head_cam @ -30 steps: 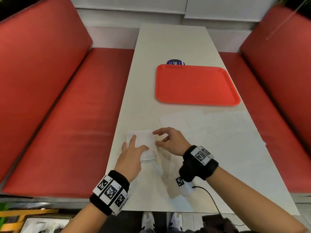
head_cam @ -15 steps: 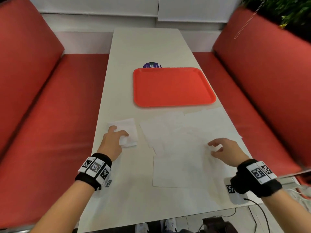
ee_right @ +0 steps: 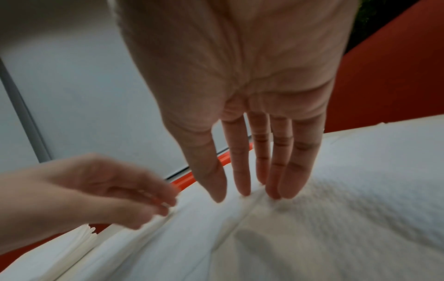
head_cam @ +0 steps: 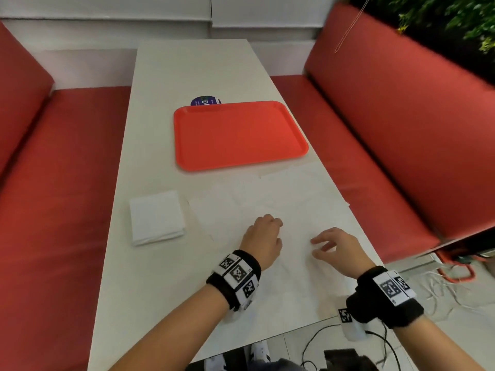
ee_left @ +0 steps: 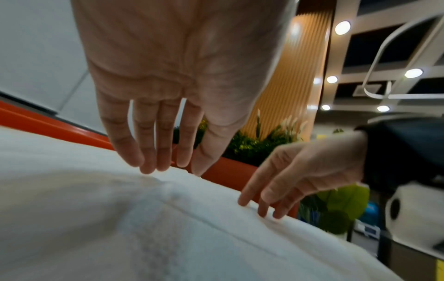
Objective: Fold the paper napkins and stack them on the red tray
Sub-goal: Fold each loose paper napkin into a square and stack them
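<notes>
The red tray [head_cam: 241, 135] lies bare in the middle of the white table [head_cam: 195, 68]. A folded white napkin [head_cam: 156, 216] rests near the table's left edge, with no hand on it. Several unfolded napkins [head_cam: 289, 194] overlap across the near right part of the table. My left hand [head_cam: 263, 236] and right hand [head_cam: 329, 243] are side by side over these sheets. In the left wrist view, the left fingers [ee_left: 144, 152] point down, tips at the paper [ee_left: 120, 218]. In the right wrist view, the right fingertips [ee_right: 276, 190] touch a crease in a sheet [ee_right: 336, 218]. Neither hand holds anything.
Red padded benches [head_cam: 61, 183] [head_cam: 388, 145] run along both long sides of the table. A round blue sticker [head_cam: 205, 100] peeks out behind the tray. Black cables [head_cam: 316, 341] hang below the near table edge. Green plants [head_cam: 455, 17] stand at the far right.
My left hand has let go of the folded napkin and moved right onto the unfolded sheets. The right hand has come in toward it. The head view has shifted.
</notes>
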### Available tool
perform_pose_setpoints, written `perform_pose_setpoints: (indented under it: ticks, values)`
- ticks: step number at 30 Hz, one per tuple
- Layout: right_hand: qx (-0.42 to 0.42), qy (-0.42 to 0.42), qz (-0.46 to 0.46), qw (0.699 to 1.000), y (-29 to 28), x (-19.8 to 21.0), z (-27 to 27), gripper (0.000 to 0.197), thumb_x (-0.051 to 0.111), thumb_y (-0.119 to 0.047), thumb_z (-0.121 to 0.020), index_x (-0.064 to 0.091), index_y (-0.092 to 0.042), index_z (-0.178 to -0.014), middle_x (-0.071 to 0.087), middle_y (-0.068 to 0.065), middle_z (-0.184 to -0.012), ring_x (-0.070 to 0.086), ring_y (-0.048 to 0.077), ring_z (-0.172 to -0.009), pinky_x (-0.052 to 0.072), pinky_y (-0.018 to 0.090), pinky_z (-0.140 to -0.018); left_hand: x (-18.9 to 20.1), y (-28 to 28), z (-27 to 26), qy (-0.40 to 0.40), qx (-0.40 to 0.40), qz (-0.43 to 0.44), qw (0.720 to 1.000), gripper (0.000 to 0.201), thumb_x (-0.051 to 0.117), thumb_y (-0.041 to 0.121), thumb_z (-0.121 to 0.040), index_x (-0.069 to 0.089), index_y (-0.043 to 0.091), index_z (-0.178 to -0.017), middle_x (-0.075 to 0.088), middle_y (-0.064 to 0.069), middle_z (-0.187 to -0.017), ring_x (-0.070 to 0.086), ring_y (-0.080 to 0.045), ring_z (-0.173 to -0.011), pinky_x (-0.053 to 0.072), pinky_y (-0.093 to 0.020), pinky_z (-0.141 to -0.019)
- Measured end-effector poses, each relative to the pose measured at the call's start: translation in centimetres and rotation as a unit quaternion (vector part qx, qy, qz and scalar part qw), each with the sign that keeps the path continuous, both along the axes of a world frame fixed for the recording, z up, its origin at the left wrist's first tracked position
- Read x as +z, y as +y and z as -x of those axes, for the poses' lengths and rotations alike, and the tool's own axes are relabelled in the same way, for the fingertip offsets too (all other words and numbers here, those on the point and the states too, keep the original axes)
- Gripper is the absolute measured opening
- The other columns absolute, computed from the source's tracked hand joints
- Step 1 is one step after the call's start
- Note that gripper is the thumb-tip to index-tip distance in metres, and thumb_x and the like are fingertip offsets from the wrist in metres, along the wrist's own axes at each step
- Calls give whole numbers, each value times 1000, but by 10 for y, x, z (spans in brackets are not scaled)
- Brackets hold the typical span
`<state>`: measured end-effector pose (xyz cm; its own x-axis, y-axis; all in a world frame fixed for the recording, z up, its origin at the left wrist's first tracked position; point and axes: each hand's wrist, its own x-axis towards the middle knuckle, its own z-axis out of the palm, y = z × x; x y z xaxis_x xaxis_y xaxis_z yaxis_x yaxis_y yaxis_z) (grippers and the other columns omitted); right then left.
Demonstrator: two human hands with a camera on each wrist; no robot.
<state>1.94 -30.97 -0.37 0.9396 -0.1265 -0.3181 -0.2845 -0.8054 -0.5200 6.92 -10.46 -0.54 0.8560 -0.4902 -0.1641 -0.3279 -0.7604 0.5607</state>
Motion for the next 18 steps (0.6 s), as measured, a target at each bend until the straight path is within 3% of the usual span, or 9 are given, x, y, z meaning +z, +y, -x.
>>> perform_pose_setpoints:
  ticks: [5,11,14,18]
  values:
    - [4,-28,-21,999,-3,-4,7,24,75,-17,-80,73,-15,-103,58,-2,-111,61,7,-82,43,3,-68,-11,-42,-12,-4,-24,-96,995,61,60,34,-90,33,14,-140,36,-14,-138,35,-32,-125,41,-42,-98]
    - [-19,-40,-53,998,-9,-6,13,25,75,-15,-80,72,-16,-105,55,1,-107,62,9,-84,47,4,-66,-13,-55,-18,46,50,-69,995,86,74,33,-80,19,13,-144,45,-15,-132,42,-33,-122,39,-44,-99]
    - [-31,-50,-63,996,-11,-7,16,27,75,-15,-79,70,-18,-104,51,1,-108,63,8,-83,48,6,-68,-14,-56,-20,56,64,-115,990,77,73,41,-79,31,8,-136,50,-12,-129,40,-32,-124,37,-42,-98]
    - [-34,-67,-75,994,-12,-9,19,30,76,-11,-77,67,-18,-105,45,-1,-112,64,9,-83,53,12,-72,-15,-56,-19,67,73,-108,989,63,72,43,-78,43,10,-125,41,-12,-129,34,-32,-122,36,-39,-94]
